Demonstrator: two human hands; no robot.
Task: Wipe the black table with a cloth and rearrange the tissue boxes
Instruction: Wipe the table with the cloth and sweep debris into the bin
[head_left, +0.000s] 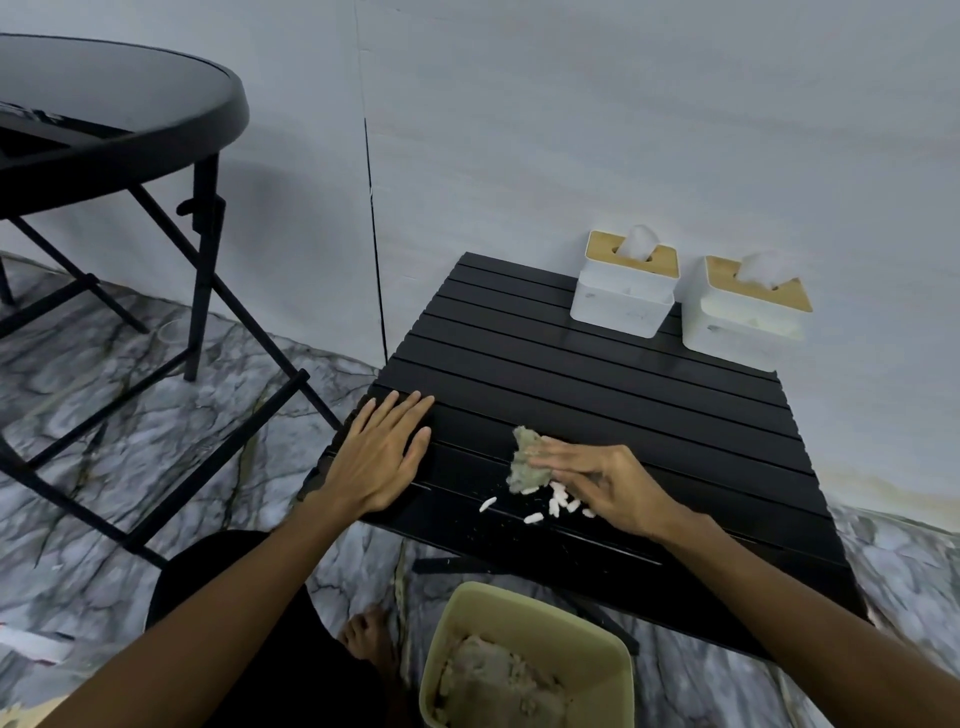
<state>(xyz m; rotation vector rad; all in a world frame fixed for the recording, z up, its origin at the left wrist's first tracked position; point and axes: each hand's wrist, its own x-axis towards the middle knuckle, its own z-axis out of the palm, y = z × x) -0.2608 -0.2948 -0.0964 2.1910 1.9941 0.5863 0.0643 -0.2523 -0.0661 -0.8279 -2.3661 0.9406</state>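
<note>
A low black slatted table (571, 384) stands against the wall. Two white tissue boxes with wooden lids sit side by side at its far edge, the left tissue box (623, 291) and the right tissue box (743, 312). My left hand (379, 457) lies flat and open on the table's near left corner. My right hand (602, 483) presses a crumpled grey-green cloth (527, 465) onto the table near the front edge. Several small white crumbs (558, 504) lie beside the cloth and under my fingers.
A pale green bin (613, 654) holding grey rags stands on the marble floor just below the table's front edge. A round black folding table (104, 119) stands at the left. My bare foot (371, 639) is beside the bin.
</note>
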